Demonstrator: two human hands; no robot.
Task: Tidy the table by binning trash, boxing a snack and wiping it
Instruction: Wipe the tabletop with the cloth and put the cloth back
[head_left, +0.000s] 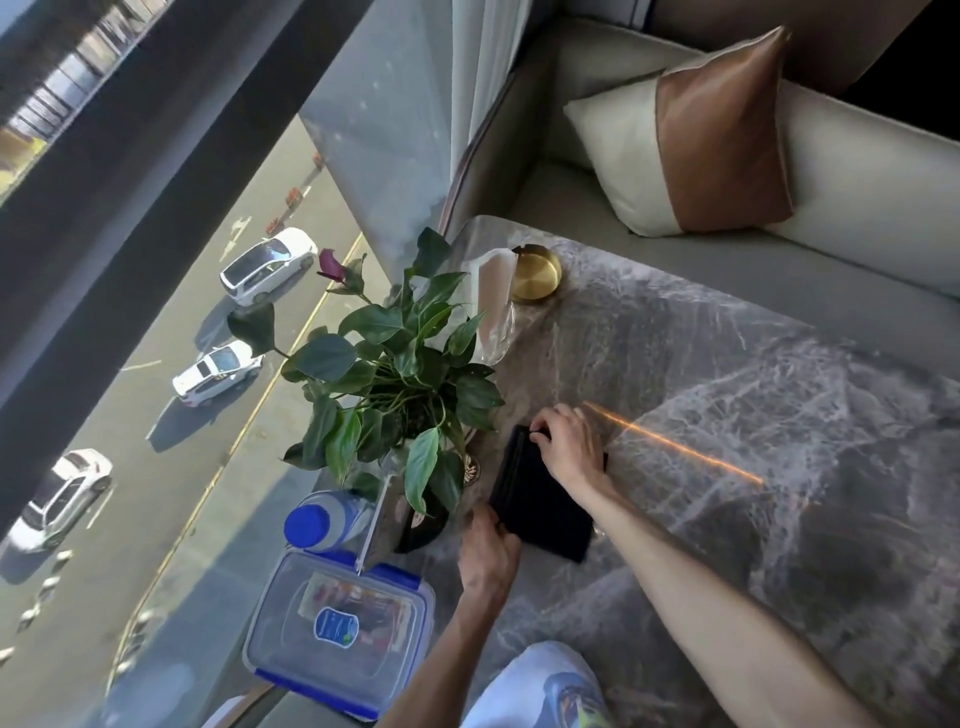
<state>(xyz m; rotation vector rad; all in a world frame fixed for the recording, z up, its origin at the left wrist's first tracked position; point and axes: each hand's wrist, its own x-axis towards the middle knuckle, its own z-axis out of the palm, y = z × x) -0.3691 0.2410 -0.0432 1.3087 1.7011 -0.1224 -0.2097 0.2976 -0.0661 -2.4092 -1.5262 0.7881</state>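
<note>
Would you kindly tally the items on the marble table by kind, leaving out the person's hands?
Dark folded cloth: 1
Potted plant: 1
Water bottle: 1
Lidded plastic box: 1
Gold dish: 1
Glass dish: 1
Total: 6

The left hand and right hand both hold the cloth.

Head view, steeply down, close table (727, 395)

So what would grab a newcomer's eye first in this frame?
Probably the two hands on the folded dark cloth near the marble table's left edge: the left hand at its near corner, the right hand on its far end. Beside them stand a leafy potted plant and, nearer, a closed blue-clipped plastic box with a snack packet inside.
</note>
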